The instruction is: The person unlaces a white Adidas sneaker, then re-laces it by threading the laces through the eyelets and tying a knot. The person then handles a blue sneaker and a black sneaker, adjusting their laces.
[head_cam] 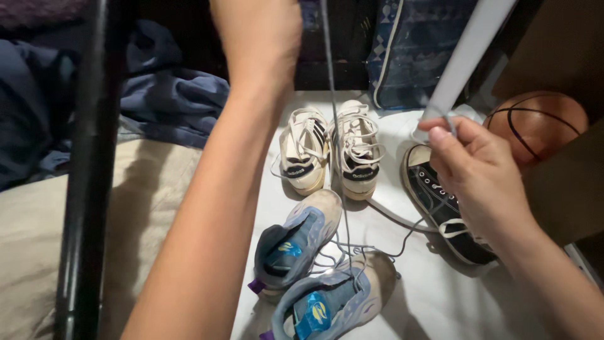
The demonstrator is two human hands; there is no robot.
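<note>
A person's right hand (469, 170) pinches a grey lace (333, 126) between thumb and fingertips, the line running taut up from a blue sneaker (330, 296) on the white floor (440, 296). The left hand (261, 38) is raised, its grip hidden. Best done by keeping steady, even tension, clear of the white sneakers (330, 151)

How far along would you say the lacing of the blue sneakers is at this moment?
Done: nothing clearly finished. In hand: the left hand pulls a grey shoelace taut upward from the nearer blue sneaker; the right hand pinches another strand. Left: laces lie loose between both blue sneakers.
</note>
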